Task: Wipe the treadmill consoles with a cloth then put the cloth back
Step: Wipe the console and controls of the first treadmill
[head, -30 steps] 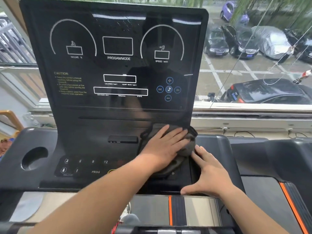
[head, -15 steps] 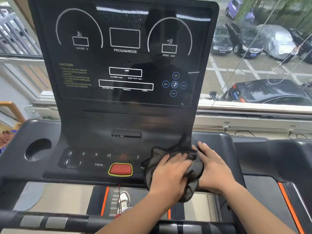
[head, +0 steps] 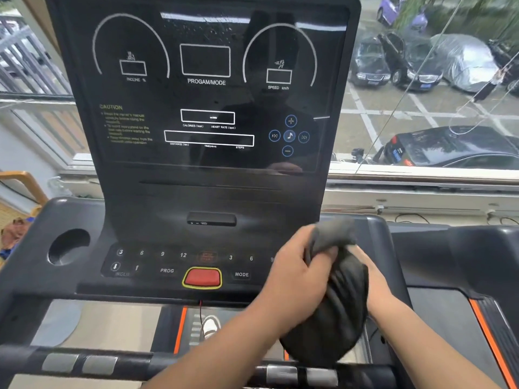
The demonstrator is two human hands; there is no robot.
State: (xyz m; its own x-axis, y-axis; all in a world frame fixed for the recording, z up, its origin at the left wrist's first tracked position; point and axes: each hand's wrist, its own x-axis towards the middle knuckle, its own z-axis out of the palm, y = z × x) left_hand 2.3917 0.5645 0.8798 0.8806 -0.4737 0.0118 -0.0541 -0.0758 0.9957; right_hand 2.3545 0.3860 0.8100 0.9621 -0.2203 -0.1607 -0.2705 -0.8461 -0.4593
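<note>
The black treadmill console (head: 207, 192) stands upright in front of me, with a key panel and a red stop button (head: 202, 277) at its base. A dark grey cloth (head: 337, 318) hangs bunched above the console's lower right corner. My left hand (head: 295, 270) grips the cloth's upper part, fingers curled into the fabric. My right hand (head: 370, 273) sits just behind the cloth on the right; its fingers are hidden by the fabric.
A round cup holder (head: 68, 245) is sunk in the left wing of the console. A handlebar (head: 112, 363) with silver sensor pads crosses the bottom. A second treadmill (head: 463, 262) adjoins on the right. Behind is a window over parked cars.
My left hand slid the cloth down the console's right side, then gathered it up and lifted it off the surface. My right hand left the console edge and moved behind the cloth.
</note>
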